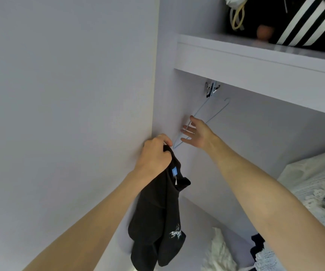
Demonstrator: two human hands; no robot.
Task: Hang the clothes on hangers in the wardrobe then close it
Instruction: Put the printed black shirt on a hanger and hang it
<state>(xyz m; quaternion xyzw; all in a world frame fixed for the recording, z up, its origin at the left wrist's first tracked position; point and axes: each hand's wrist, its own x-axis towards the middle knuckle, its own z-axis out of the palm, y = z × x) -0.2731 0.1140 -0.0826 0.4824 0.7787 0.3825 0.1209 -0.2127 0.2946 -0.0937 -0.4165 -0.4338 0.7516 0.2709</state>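
Our left hand (154, 151) bunches the black garment (157, 218) by its neckline, keeping the collar ready, just below the hanger (212, 114); our right hand (195, 133), fingers spread and holding nothing, reaches that wire hanger dangling beneath the wardrobe shelf (255, 61).

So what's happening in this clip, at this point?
A person stands at an open wardrobe. Their left hand grips a black garment by its collar, letting it hang. Their right hand reaches, fingers spread, to a thin blue wire hanger hanging under the shelf. The garment is not on the hanger yet.
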